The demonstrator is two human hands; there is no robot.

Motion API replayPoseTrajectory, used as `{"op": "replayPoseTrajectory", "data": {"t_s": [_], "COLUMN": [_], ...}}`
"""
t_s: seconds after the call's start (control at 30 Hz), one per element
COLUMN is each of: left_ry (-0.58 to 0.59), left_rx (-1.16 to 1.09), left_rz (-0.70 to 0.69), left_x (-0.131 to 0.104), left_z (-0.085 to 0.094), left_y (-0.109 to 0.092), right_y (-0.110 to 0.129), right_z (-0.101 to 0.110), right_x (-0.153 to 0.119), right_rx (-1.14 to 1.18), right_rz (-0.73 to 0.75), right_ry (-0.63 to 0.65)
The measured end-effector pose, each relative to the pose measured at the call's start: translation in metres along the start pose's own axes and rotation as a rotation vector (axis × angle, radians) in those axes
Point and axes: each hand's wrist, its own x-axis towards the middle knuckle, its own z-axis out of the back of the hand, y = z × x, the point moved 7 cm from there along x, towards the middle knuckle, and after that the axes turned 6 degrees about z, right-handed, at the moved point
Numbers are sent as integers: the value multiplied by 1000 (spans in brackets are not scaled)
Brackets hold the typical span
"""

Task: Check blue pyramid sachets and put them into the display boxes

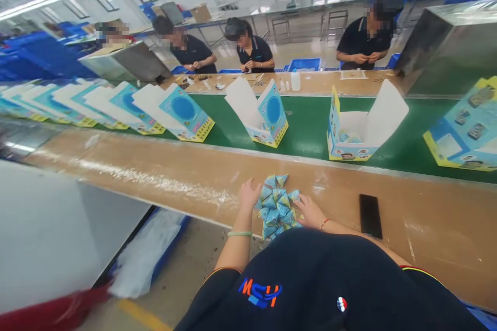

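Note:
A pile of small blue pyramid-shaped packets (277,207) lies on the brown worktop close to my body. My left hand (249,194) is at the left side of the pile, its fingers apart and pointing forward. On the other side, my right hand (310,211) has its fingers spread at the pile's right edge, touching or nearly touching the packets. Neither hand has a packet lifted. Beyond the pile, an open blue and white box (272,116) stands on the green belt, and another open box (349,134) to its right has similar packets inside.
The green conveyor belt (306,124) runs across, with several more open boxes (186,111) in a row at left. A black phone (370,215) lies on the worktop (427,222) to my right. Several co-workers (254,51) sit across the belt, near a white bottle (295,80).

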Motion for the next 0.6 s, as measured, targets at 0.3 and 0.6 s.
{"op": "replayPoseTrajectory", "data": {"t_s": [0.3, 0.6], "left_ry": [156, 195], "left_rx": [349, 183], "left_rz": [-227, -376], "left_x": [-144, -119], "left_z": [-80, -155], "left_y": [89, 12], "right_y": [-21, -64], "right_z": [2, 31], "right_x": [17, -21], "right_rx": [-299, -353], "right_rz": [137, -95], "right_ry": [321, 168]}}
